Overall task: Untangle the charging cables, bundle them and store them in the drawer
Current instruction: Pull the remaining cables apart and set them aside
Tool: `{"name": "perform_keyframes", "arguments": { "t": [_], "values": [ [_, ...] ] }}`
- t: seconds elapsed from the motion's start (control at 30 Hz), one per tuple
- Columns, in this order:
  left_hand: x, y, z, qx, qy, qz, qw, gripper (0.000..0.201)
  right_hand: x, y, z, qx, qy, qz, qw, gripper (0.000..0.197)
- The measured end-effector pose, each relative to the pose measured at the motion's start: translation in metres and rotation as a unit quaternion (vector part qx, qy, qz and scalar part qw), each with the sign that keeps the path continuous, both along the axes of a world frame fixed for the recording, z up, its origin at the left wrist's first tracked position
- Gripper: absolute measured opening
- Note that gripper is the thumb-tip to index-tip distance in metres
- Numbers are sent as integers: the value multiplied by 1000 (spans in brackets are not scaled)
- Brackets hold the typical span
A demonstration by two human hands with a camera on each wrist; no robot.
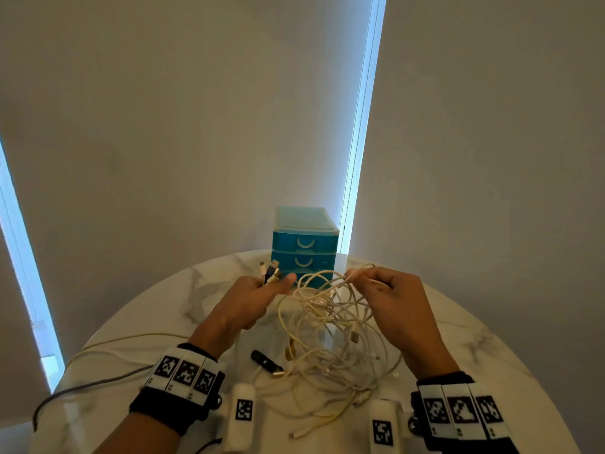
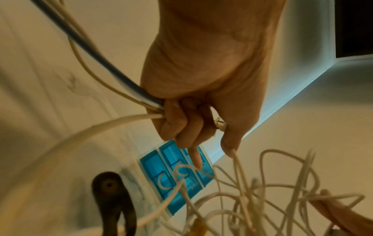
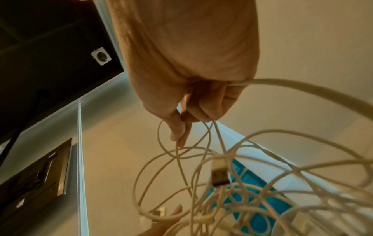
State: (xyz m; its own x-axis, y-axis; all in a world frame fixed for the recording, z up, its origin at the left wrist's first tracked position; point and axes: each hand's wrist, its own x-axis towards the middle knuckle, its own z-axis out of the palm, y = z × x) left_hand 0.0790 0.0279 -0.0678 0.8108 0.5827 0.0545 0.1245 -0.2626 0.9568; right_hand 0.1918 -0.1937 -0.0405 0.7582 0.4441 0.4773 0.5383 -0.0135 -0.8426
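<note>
— Wristbands with printed markers [image 1: 185,375] sit closest to my camera, and just past them the tangle of pale charging cables [image 1: 330,335] hangs over the marble table [image 1: 137,326]. Which step do you make this?

— Untangling, and early in it, I judge. Nothing is bundled, and all three fronts of the blue drawer unit [image 1: 304,247] at the far side of the table look shut.

— Starting from the left, what is my left hand [image 1: 252,299] doing?

— It is curled tight round a bunch of cable ends; several plugs [image 1: 271,271] stick up above the fist. In the left wrist view the fingers [image 2: 177,124] wrap a dark cable and some pale ones, which trail away to the left across the table.

— And the middle?

— Loose loops, partly lifted, partly lying on the table, with a small dark object [image 1: 265,361] beside them. I can't tell what it is.

— My right hand [image 1: 389,296]?

— Raised level with the left, thumb and forefinger pinching one pale strand at the top of the knot, other fingers folded over a strand too. The right wrist view shows the strand running out from the fist.

— So the next move?

— I'd say draw that pinched strand out through the loops while the left keeps the plugs anchored, slowly, since a plug could snag and tighten the knot.
</note>
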Motion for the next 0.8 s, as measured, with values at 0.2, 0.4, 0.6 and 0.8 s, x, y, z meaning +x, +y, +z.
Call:
{"name": "perform_keyframes", "arguments": {
  "t": [0.2, 0.4, 0.6, 0.8],
  "values": [
    [4, -6, -2, 51, 70, -75, 993, 62, -7, 8, -3, 67, 65, 18, 996, 12],
    [1, -6, 1, 68, 41, -78, 994, 50, 5, 10, -21, -38, 3, 22, 999, 3],
    [2, -11, 2, 107, 54, -116, 986, 41, 6, 10, -21, 28, -6, -18, 999, 6],
    [-1, -15, 3, 92, 50, -123, 987, 38, -6, 13, -11, 102, 63, 26, 992, 11]
  ]
}}
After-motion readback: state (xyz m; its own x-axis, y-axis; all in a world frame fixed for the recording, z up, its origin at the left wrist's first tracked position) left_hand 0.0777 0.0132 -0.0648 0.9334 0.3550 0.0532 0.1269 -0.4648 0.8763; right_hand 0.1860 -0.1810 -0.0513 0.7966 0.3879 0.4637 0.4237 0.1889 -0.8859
